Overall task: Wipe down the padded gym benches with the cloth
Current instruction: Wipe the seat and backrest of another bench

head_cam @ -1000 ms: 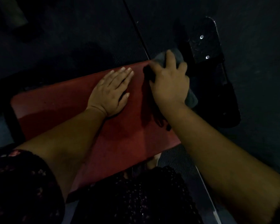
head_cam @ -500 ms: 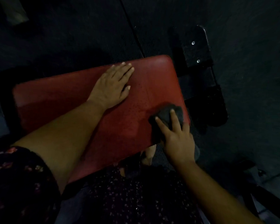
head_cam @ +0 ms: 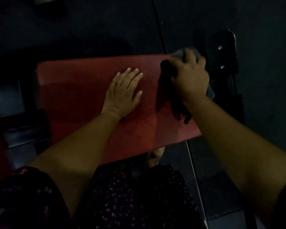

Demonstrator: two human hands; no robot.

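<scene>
Rests the left hand (head_cam: 122,95) flat, palm down, on the middle of the red bench pad (head_cam: 76,96). Holds its fingers straight and close together, pointing to the upper right, with the thumb splayed out to the right. Brings that forearm in from the lower left of the frame.

Stretches the right arm in from the lower right and sets the right hand (head_cam: 191,78) at the pad's upper right corner, knuckles up. Bends the fingers down over a bunched grey cloth (head_cam: 178,52) and grips it against the pad's edge. Blurs there, so cannot tell each fingertip apart. Shows cloth past the fingers at the top and again at the right of the wrist. Throws a dark shadow on the pad left of and below this hand.

Fills the centre of the frame with the pad: dull red, smooth, rectangular, slanting down to the right. Just right of that corner, a black metal bracket (head_cam: 221,57) with two bright bolts. Below the pad's near edge, a bare foot (head_cam: 154,156) and a dark flowered garment (head_cam: 139,195).
</scene>
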